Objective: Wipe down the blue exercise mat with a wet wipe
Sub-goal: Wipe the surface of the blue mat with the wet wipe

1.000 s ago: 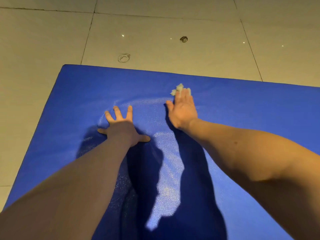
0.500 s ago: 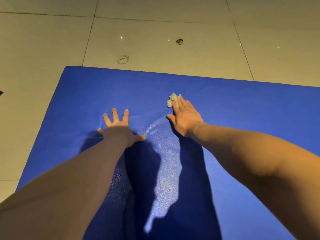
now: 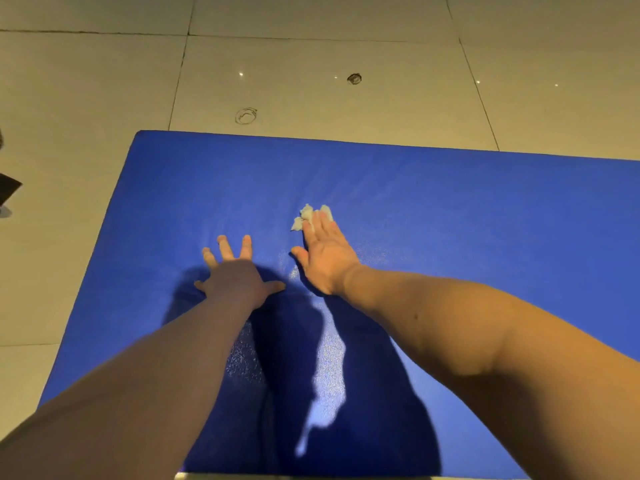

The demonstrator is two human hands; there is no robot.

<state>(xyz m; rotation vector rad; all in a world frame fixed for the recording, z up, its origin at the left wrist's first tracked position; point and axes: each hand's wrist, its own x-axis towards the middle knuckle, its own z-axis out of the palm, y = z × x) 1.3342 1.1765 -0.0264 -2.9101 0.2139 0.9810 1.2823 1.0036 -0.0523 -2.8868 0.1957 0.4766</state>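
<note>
- Blue rectangular exercise mat [image 3: 450, 209]: laid flat on pale glossy floor tiles [image 3: 311, 57]; surface finely grained, with a wet sheen near the middle and between the forearms.
- White crumpled wet wipe [image 3: 305, 215]: bunched into a small lumpy wad, lying on the mat near its middle, partly under the fingertips of the right hand [image 3: 327, 254].
- Right hand: palm down, fingers straight and together, pressing the wipe against the mat.
- Left hand [image 3: 235, 275]: flat on the mat just beside the right hand, fingers straight and fanned apart, grasping nothing.
- Floor tiles: thin dark grout lines; a faint ring mark [image 3: 246, 116] and a small dark spot [image 3: 354, 79], possibly a chip, beyond the far mat edge.
- Dark flat object [image 3: 8, 190] at the left frame edge: cut off, not identifiable.
</note>
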